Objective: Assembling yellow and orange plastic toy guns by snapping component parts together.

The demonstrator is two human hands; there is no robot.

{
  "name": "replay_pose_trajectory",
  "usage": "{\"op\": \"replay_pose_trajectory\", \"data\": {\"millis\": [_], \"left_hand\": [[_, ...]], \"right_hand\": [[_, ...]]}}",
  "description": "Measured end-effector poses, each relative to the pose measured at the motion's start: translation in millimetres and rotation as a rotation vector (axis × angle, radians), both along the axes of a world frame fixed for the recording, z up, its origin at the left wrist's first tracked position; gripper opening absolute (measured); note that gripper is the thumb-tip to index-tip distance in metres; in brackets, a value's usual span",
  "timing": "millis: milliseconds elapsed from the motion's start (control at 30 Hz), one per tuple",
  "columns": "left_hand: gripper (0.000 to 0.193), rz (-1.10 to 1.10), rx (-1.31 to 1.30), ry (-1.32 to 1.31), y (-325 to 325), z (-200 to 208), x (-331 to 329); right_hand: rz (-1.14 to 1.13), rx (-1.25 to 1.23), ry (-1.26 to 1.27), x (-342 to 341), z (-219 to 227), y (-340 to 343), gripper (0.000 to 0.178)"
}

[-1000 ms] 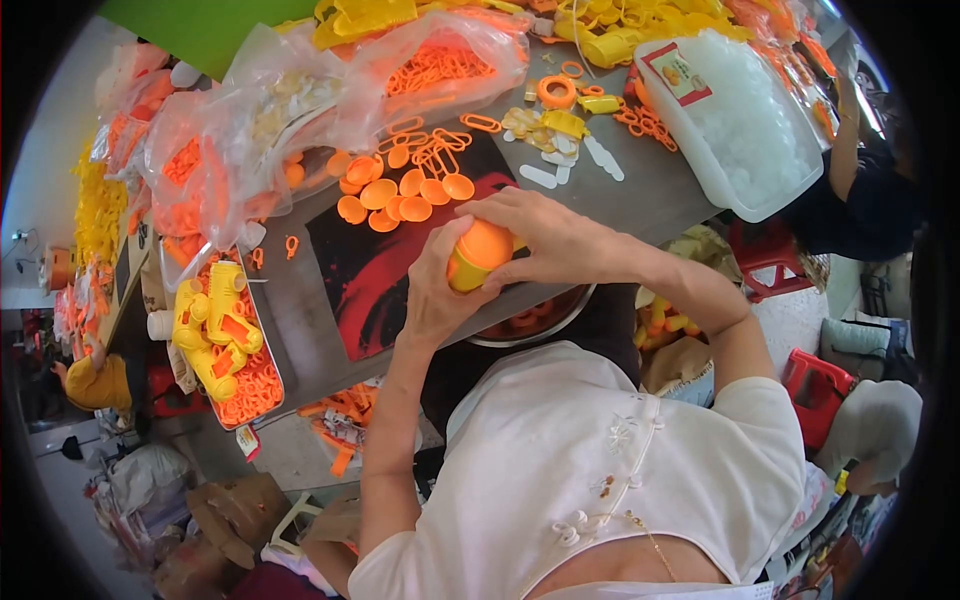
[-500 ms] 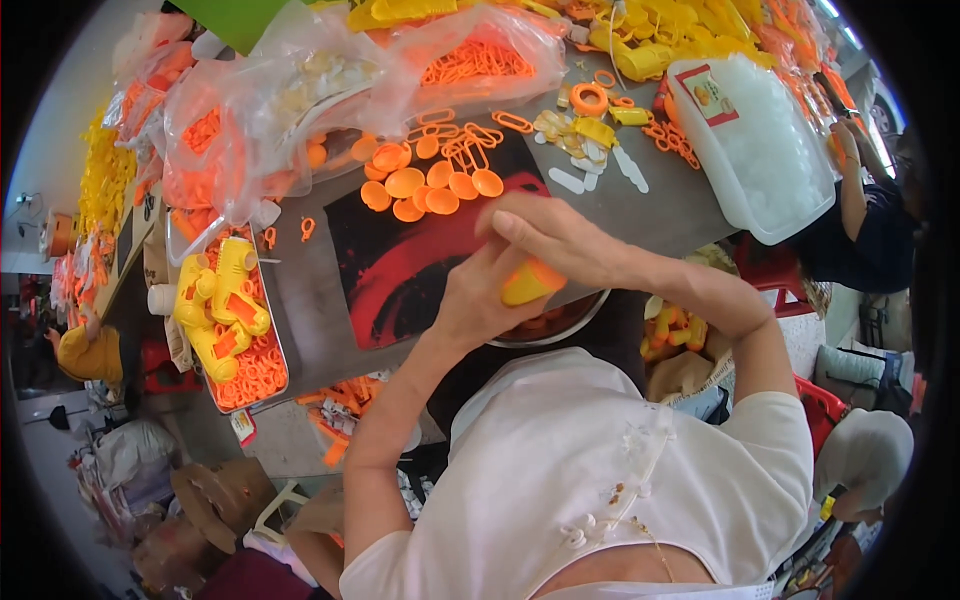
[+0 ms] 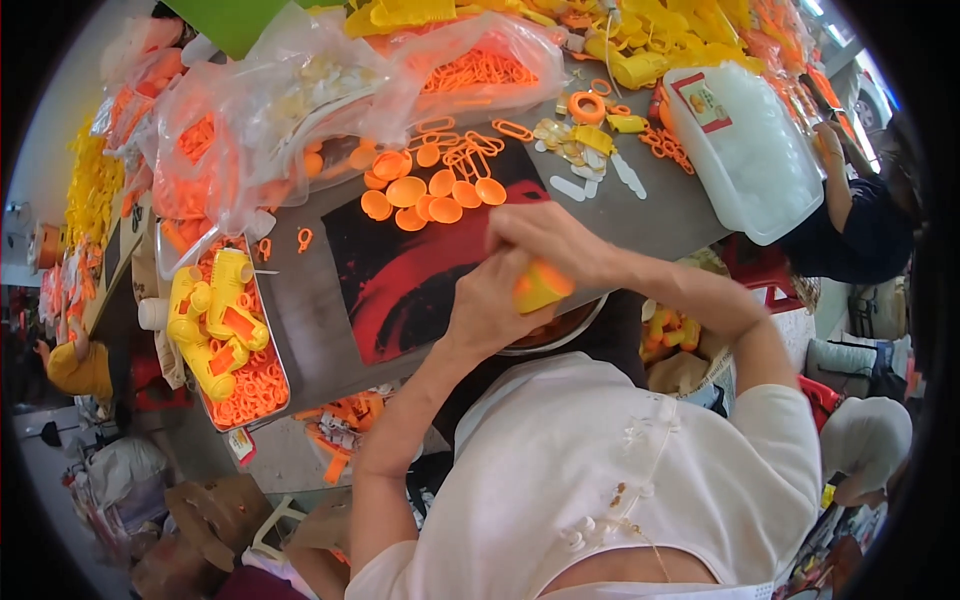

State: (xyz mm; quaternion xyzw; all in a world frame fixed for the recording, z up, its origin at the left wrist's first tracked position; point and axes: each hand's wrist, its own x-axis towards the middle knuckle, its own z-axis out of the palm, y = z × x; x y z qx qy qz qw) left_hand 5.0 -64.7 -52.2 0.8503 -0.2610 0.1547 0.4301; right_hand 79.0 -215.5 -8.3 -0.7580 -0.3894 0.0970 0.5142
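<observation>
A yellow and orange rounded plastic piece (image 3: 541,286) is gripped in my left hand (image 3: 485,308), above the near edge of the table. My right hand (image 3: 556,240) is curled over the top of the left hand's fingers, slightly blurred; whatever lies beneath its fingers is hidden. Just under both hands a metal bowl (image 3: 587,322) with orange contents shows in part. Beyond them, orange round-ended plastic parts (image 3: 406,191), some with loop handles, lie in a cluster on a black and red mat (image 3: 400,265).
At left, a tray (image 3: 287,385) holds orange clips and yellow toy-like bodies (image 3: 205,325). Clear bags (image 3: 270,110) of parts line the back. White pieces (image 3: 628,176) and orange rings (image 3: 586,107) lie right of centre, beside a translucent tub (image 3: 745,160). A co-worker (image 3: 860,225) sits far right.
Both hands have shifted slightly right, and the right hand is more curled over the left. The yellow and orange piece has tilted a little in my grip. The view has shifted slightly.
</observation>
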Motion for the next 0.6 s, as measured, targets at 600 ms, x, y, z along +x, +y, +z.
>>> {"op": "replay_pose_trajectory", "data": {"millis": [600], "left_hand": [[0.073,0.443,-0.619,0.140,58,8,-51]], "right_hand": [[0.011,0.467,1.165,-20,-5,8,0.035]]}}
